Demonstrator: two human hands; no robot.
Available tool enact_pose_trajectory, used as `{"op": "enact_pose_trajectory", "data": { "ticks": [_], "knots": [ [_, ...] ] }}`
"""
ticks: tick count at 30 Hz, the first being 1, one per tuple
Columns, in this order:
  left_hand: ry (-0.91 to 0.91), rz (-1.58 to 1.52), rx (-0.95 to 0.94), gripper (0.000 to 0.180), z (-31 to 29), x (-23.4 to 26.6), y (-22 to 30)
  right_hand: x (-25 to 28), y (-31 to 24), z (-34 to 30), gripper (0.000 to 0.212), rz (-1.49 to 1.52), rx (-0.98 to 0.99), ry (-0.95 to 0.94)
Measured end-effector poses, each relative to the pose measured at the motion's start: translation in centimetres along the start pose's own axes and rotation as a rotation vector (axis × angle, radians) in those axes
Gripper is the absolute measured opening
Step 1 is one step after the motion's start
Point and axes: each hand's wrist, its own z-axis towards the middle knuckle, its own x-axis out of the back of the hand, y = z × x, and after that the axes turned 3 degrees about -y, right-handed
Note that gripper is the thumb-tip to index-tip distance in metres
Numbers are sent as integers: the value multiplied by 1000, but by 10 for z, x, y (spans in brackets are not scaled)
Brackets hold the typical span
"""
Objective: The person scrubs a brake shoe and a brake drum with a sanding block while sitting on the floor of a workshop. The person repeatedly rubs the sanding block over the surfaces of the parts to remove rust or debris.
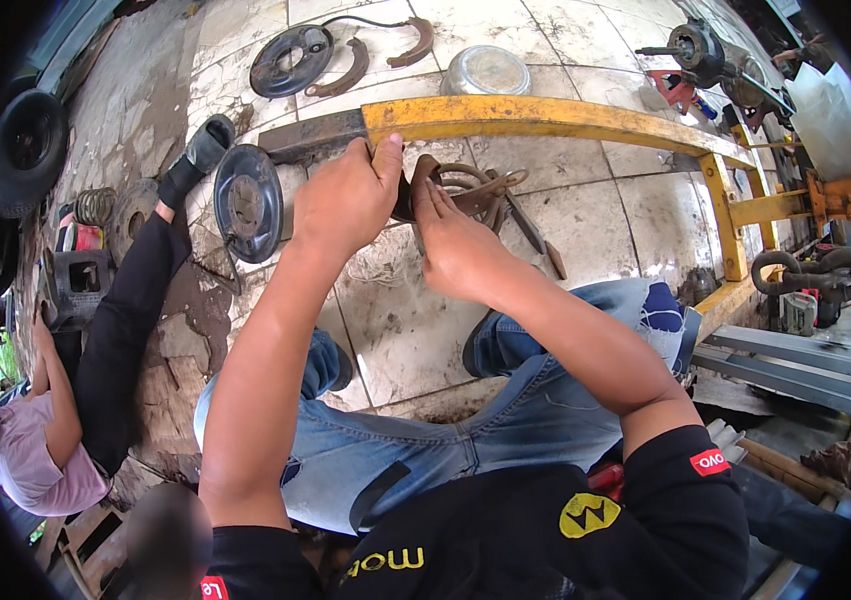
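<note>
My left hand (348, 197) is closed, thumb up, at the underside of the yellow and black metal bar. Its fingers wrap round one end of a rusty curved brake shoe (425, 172), mostly hidden between my hands. My right hand (458, 246) grips the shoe from the other side, fingers straight and pressed together against it; the thumb is hidden. Just behind the right fingers, a rusty metal piece with a ring end (516, 178) and other curved parts lie on the tiles. A flat dark bar-shaped tool (538, 232) lies beside them.
The yellow metal frame (546, 118) crosses beyond my hands. Two black backing plates (291, 60) (249, 204), loose brake shoes (412, 43) and a round silver cover (489, 72) lie on the tiles. At left sits another person (51, 440), one leg stretched toward me. A hub assembly (698, 52) stands far right.
</note>
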Motion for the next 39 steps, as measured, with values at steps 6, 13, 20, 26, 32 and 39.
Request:
{"op": "enact_pose_trajectory", "data": {
  "ticks": [6,13,20,26,32,39],
  "knots": [
    [-8,-42,8,68,-2,2,-2,-8,0,6,80,140,95,123],
    [-26,-71,26,69,0,4,-7,-8,-4,2,82,134,84,88],
    [-28,-54,23,68,0,4,-2,-14,8,6,75,69,92,124],
    [-31,-54,12,68,3,7,-3,-8,21,3,70,-221,11,4],
    [-38,-37,34,68,1,5,0,-11,29,-2,57,-429,-52,51],
    [5,-44,11,70,-1,2,-4,-3,41,2,50,-616,-153,55]
  ]
}}
